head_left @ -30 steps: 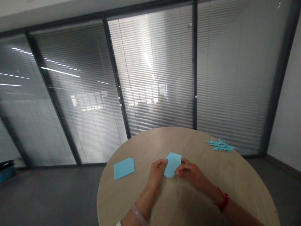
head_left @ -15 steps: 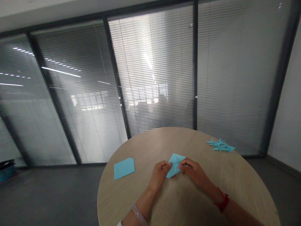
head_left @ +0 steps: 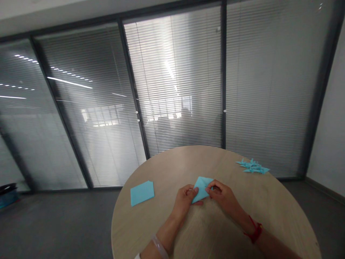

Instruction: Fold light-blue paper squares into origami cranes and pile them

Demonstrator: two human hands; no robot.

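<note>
A light blue sheet of paper (head_left: pixel 201 186), partly folded, lies low over the round wooden table (head_left: pixel 167 169) between my two hands. My left hand (head_left: pixel 185 199) pinches its left lower edge with thumb and fingers closed. Opposite it, my right hand (head_left: pixel 221 194) grips the right edge, fingers curled over the paper. A red cord circles my right wrist and a pale bangle my left wrist.
A stack of flat blue paper squares (head_left: pixel 142 192) lies on the table to the left of my hands. Several folded blue paper figures (head_left: pixel 252 166) sit near the far right rim. Glass walls with blinds stand behind the table.
The paper was held up and open a second ago. It has since come down toward the table and been folded smaller, with both hands drawn closer together.
</note>
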